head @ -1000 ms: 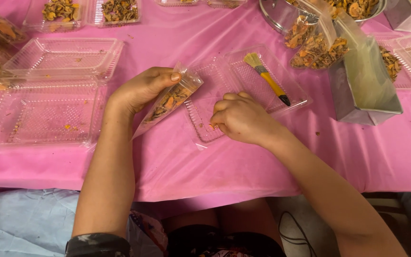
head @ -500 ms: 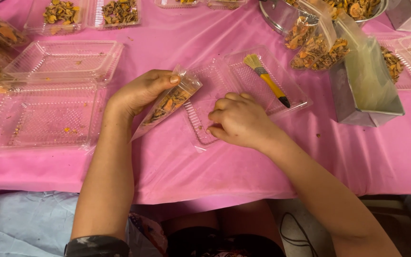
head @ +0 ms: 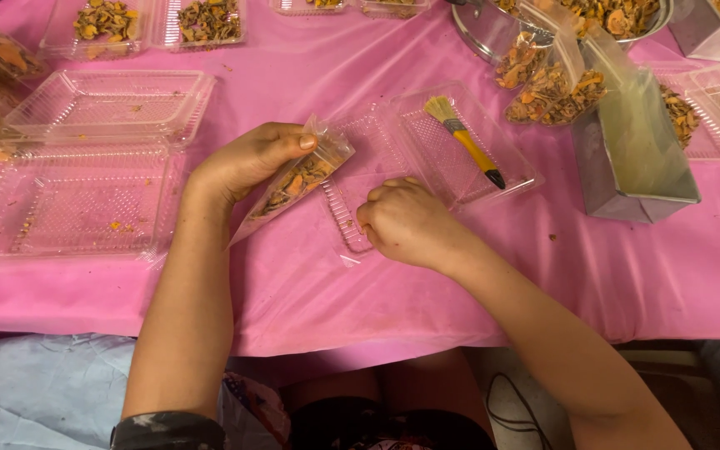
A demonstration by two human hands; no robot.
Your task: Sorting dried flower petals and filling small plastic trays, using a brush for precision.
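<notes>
While our left hand (head: 247, 158) pinches the part-filled cone bag (head: 293, 183) above the pink table (head: 310, 283), our right hand (head: 406, 221), fingers curled, gathers pieces in the nearly emptied clear tray (head: 460, 154), so filling seems unfinished.

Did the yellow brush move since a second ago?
No. The yellow brush lies in the same spot inside the open clear tray, bristles pointing up-left, just as before, level with the metal box to its right.

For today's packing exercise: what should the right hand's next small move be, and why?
Probably carry its pinch to the bag's mouth: the right hand is closed at the open clear tray, while the left hand holds the part-filled cone bag tilted open.
</notes>
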